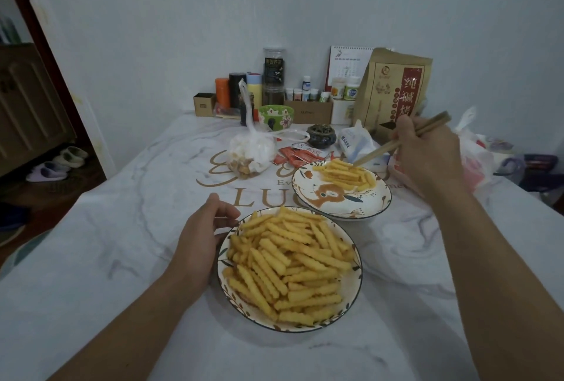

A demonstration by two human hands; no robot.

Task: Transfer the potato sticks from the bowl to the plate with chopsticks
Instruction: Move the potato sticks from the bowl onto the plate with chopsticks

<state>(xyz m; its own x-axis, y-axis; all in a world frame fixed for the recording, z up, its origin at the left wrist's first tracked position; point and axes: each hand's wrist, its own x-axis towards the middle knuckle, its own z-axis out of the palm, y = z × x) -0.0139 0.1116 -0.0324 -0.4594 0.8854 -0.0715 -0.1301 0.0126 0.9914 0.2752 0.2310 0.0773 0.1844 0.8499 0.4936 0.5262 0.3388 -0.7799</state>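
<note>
With your right hand (427,152) gripping the chopsticks (399,141), tips over the plate (335,210), and your left hand (198,237) cupping the heaped bowl (357,286), a loose pinch risks dropping crinkle-cut potato sticks (290,261) between them.

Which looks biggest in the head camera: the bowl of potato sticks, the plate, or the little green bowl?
1. Bowl of potato sticks, though it is nearest the camera.
2. Plate.
3. Green bowl, which is farthest away.
</note>
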